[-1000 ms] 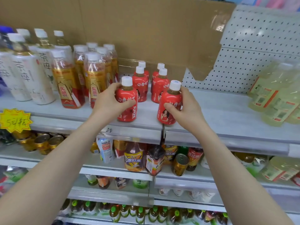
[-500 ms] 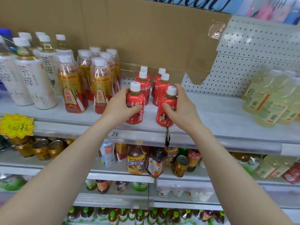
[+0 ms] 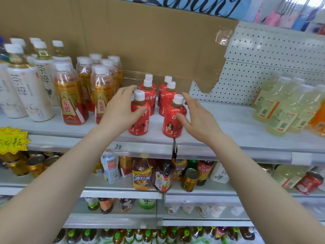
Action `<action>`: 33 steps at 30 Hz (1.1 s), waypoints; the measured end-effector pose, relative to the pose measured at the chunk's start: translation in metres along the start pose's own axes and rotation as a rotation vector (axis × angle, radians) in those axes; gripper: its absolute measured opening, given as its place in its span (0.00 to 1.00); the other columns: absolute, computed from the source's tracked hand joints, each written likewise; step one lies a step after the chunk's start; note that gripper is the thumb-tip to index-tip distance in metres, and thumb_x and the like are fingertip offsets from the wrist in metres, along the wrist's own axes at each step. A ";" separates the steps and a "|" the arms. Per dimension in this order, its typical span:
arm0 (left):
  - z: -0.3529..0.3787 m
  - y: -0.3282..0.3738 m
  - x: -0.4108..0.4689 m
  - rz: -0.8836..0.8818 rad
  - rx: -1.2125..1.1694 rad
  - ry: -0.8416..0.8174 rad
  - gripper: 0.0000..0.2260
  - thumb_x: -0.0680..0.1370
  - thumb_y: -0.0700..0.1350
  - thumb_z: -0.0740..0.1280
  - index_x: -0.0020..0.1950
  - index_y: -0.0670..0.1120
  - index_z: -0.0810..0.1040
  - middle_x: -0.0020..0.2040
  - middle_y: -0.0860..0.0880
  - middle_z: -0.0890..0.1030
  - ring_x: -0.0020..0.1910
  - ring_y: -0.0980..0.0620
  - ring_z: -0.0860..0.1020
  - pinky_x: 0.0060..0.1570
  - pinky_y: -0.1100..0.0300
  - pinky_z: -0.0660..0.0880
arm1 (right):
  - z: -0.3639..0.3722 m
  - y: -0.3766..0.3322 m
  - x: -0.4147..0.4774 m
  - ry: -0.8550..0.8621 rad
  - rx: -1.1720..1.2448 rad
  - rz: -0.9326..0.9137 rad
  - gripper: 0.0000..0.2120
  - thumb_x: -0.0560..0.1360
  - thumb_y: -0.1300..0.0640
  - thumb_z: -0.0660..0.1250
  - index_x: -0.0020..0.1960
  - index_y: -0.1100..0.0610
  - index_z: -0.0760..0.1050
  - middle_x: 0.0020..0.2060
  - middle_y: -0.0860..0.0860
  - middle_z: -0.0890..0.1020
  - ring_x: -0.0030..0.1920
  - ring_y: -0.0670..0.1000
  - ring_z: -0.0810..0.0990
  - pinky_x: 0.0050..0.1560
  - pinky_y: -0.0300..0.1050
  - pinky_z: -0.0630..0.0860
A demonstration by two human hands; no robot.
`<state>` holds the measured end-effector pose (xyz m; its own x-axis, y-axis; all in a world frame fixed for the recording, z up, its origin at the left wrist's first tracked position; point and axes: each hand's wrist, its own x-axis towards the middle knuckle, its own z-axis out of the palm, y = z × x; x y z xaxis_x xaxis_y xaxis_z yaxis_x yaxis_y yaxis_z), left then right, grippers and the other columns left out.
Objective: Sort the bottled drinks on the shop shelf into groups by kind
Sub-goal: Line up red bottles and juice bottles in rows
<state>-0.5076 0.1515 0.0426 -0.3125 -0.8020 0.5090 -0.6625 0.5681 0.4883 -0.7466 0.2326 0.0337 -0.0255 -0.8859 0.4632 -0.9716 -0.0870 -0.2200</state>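
At frame centre, the left hand (image 3: 117,110) and right hand (image 3: 197,117), fingers spread and gripping nothing, flanked the two front red bottles (image 3: 139,117) near the shelf (image 3: 228,131) edge; a nudge risked toppling them.

red bottles (image 3: 139,118): glossy plastic | backing board (image 3: 140,41): matt cardboard

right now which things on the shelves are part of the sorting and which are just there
Part of the job:
front red bottles
left hand
right hand
red bottles behind
gold-label bottles

Just there:
yellow price tag
gold cans
cardboard backing
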 end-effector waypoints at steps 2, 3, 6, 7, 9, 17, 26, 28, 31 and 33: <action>-0.003 0.013 0.006 0.111 0.064 0.061 0.27 0.77 0.53 0.70 0.73 0.47 0.69 0.71 0.47 0.71 0.68 0.46 0.71 0.64 0.51 0.70 | -0.010 0.015 -0.005 -0.012 -0.120 -0.026 0.29 0.83 0.43 0.55 0.81 0.50 0.52 0.74 0.53 0.67 0.70 0.55 0.70 0.62 0.52 0.71; -0.004 0.021 0.009 0.163 0.091 0.077 0.25 0.77 0.52 0.69 0.72 0.47 0.71 0.70 0.46 0.72 0.68 0.46 0.71 0.64 0.51 0.70 | -0.016 0.024 -0.009 -0.018 -0.171 -0.032 0.29 0.84 0.44 0.54 0.81 0.51 0.53 0.75 0.53 0.67 0.70 0.56 0.69 0.63 0.52 0.70; 0.003 0.050 0.021 0.261 0.140 0.069 0.19 0.78 0.53 0.68 0.67 0.47 0.76 0.65 0.46 0.76 0.64 0.45 0.73 0.61 0.52 0.70 | -0.034 0.056 -0.021 -0.003 -0.279 -0.035 0.27 0.84 0.46 0.55 0.80 0.53 0.57 0.73 0.54 0.69 0.69 0.58 0.70 0.63 0.54 0.70; 0.009 0.061 0.025 0.281 0.148 0.053 0.18 0.78 0.53 0.68 0.65 0.47 0.77 0.63 0.46 0.78 0.63 0.44 0.74 0.60 0.52 0.70 | -0.041 0.068 -0.026 0.005 -0.307 -0.034 0.27 0.84 0.46 0.56 0.79 0.55 0.59 0.72 0.55 0.70 0.68 0.59 0.71 0.63 0.55 0.70; 0.024 0.084 0.034 0.318 0.149 0.021 0.17 0.78 0.52 0.68 0.64 0.46 0.78 0.62 0.46 0.79 0.62 0.43 0.75 0.57 0.52 0.71 | -0.056 0.096 -0.035 0.018 -0.363 -0.022 0.26 0.84 0.46 0.56 0.79 0.56 0.61 0.71 0.56 0.71 0.67 0.60 0.72 0.61 0.56 0.71; 0.122 0.192 0.075 0.367 0.085 -0.049 0.18 0.79 0.54 0.67 0.67 0.49 0.76 0.64 0.50 0.77 0.61 0.46 0.75 0.58 0.52 0.72 | -0.128 0.225 -0.077 0.175 -0.444 0.055 0.22 0.82 0.51 0.61 0.72 0.60 0.70 0.65 0.60 0.76 0.62 0.65 0.75 0.56 0.59 0.76; 0.267 0.343 0.095 0.301 -0.183 -0.257 0.26 0.76 0.56 0.71 0.72 0.50 0.71 0.66 0.51 0.76 0.65 0.52 0.74 0.64 0.54 0.70 | -0.181 0.377 -0.103 0.364 -0.272 0.326 0.24 0.80 0.59 0.65 0.74 0.59 0.65 0.65 0.60 0.73 0.65 0.61 0.72 0.59 0.56 0.73; 0.291 0.363 0.097 0.246 -0.242 -0.308 0.31 0.74 0.57 0.73 0.73 0.49 0.68 0.67 0.51 0.76 0.64 0.53 0.74 0.63 0.53 0.71 | -0.182 0.401 -0.097 0.315 -0.163 0.413 0.28 0.80 0.55 0.65 0.77 0.58 0.61 0.70 0.58 0.70 0.68 0.58 0.70 0.62 0.54 0.72; 0.318 0.383 0.097 0.136 -0.371 -0.359 0.36 0.71 0.58 0.75 0.74 0.49 0.65 0.67 0.50 0.76 0.63 0.51 0.75 0.62 0.52 0.73 | -0.179 0.422 -0.085 0.235 0.043 0.490 0.34 0.79 0.48 0.66 0.80 0.55 0.56 0.74 0.54 0.68 0.71 0.54 0.70 0.68 0.55 0.71; 0.331 0.391 0.096 0.090 -0.401 -0.363 0.37 0.70 0.59 0.75 0.73 0.49 0.65 0.66 0.51 0.76 0.63 0.50 0.76 0.59 0.53 0.74 | -0.176 0.427 -0.080 0.198 0.198 0.524 0.35 0.79 0.46 0.65 0.80 0.52 0.53 0.74 0.51 0.69 0.71 0.51 0.71 0.68 0.57 0.72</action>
<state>-1.0217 0.2356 0.0479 -0.6175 -0.7190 0.3189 -0.3326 0.6061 0.7225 -1.2009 0.3461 0.0537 -0.5520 -0.7337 0.3961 -0.7554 0.2390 -0.6100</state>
